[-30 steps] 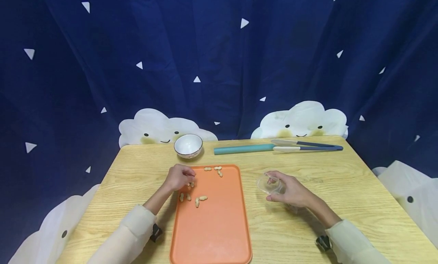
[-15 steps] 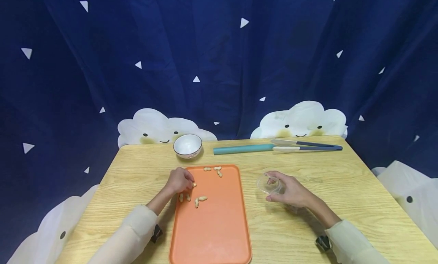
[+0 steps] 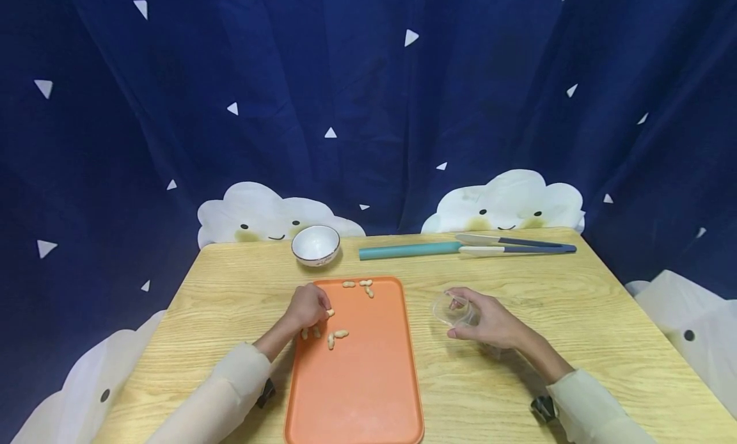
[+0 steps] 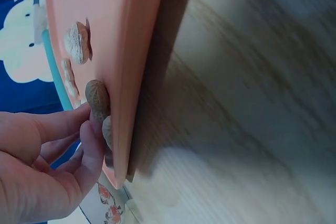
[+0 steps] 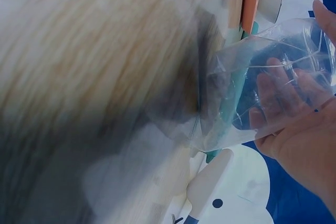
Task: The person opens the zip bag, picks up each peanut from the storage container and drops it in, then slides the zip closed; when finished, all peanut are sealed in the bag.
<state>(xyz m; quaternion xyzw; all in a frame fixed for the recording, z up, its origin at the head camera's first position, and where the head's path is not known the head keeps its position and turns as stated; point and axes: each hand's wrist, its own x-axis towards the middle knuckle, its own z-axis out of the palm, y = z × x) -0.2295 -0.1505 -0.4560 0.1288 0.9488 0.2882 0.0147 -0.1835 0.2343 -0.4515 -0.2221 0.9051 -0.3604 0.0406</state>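
Observation:
In the head view my left hand (image 3: pixel 308 306) is over the upper left of the orange tray (image 3: pixel 359 393). Thumb and fingertips pinch a peanut (image 4: pixel 97 98), its shell jutting beyond them in the left wrist view; a second peanut (image 4: pixel 107 130) lies right beside it by the tray's edge. Nearer me on the tray, another peanut (image 3: pixel 341 334) lies among several. To the right of the tray, my right hand (image 3: pixel 486 319) holds a clear plastic bag (image 5: pixel 226 93) with its round mouth spread. Its fingers show through the plastic in the right wrist view.
Behind the tray stands a white bowl (image 3: pixel 316 244) with a dark rim. A teal tube (image 3: pixel 410 251) lies along the back of the wooden table (image 3: pixel 535 290), with tongs (image 3: pixel 535 249) at its right end. More peanuts (image 3: pixel 369 292) sit at the tray's far edge.
My left hand has come down and slightly to the right at the tray's left side, and a peanut now shows at its fingertips. My right hand and the plastic bag have stayed put.

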